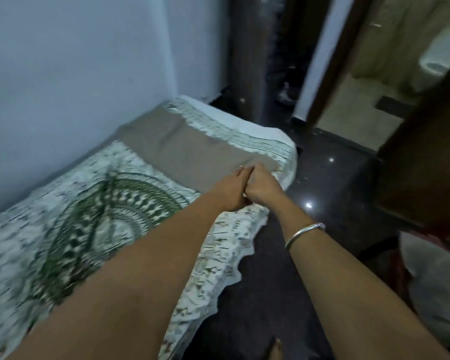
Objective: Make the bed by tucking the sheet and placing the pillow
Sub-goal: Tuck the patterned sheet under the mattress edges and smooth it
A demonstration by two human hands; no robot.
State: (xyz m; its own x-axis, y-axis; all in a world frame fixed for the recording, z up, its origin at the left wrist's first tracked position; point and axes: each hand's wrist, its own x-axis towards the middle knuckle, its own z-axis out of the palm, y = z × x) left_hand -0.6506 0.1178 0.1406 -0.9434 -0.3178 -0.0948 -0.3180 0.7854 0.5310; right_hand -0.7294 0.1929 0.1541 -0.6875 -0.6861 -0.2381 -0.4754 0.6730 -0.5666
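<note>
Wall (76, 74) left; open floor (322, 183) right

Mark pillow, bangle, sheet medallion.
brown pillow (182, 149): head view, middle of its top face.
bangle (305, 233): head view, middle of the metal band.
sheet (109, 216): head view, green medallion print.

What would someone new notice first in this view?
The left hand and right hand meet mid-frame at the near corner of the brown pillow. It lies across the far end of a white sheet printed with a big green mandala. A silver bangle rings the right wrist, above a dark glossy floor.
</note>
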